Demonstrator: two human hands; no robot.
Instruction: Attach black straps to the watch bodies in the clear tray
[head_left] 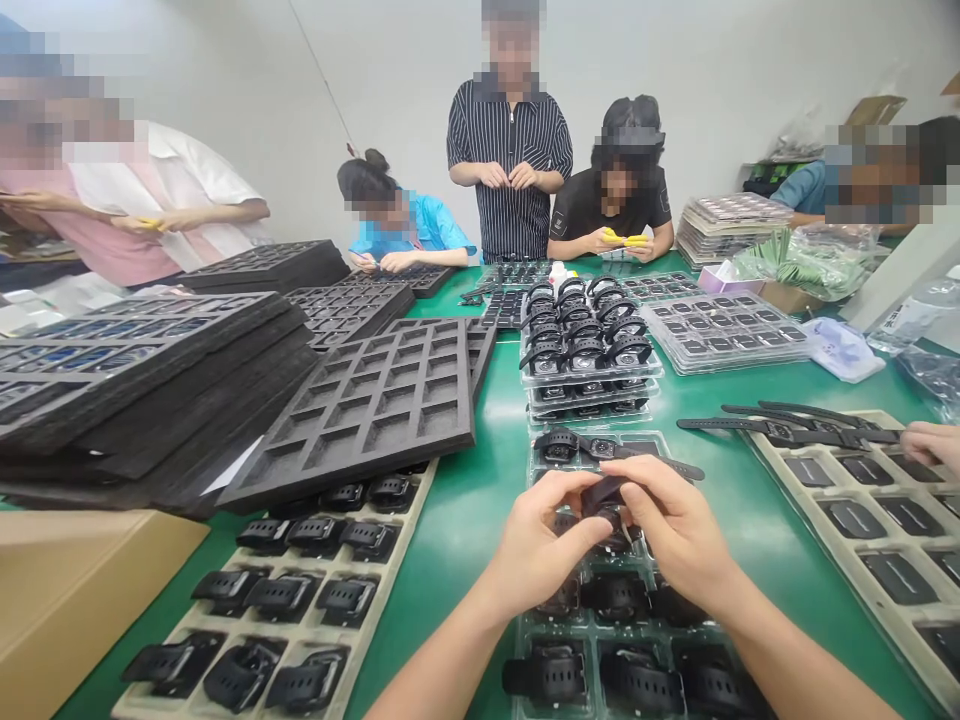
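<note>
In the middle of the head view, my left hand (pixel 546 535) and my right hand (pixel 675 528) are both closed around a black smartwatch (pixel 604 492). Fingers cover much of it, so its clasp and face are partly hidden. Below my hands lies a clear plastic tray (pixel 592 642) whose compartments hold several black watches with curled straps. At this tray's far end, beyond my fingertips, another watch (pixel 600 449) lies with its strap stretched out flat to the right.
A beige tray (pixel 298 628) of strapped watches stands left, partly under a black foam tray (pixel 375 390). Another beige tray (pixel 832 520) with watch bodies lies right, a person's hand (pixel 934 443) at its edge. Stacked clear trays (pixel 589 370) stand ahead. Several people work around the table.
</note>
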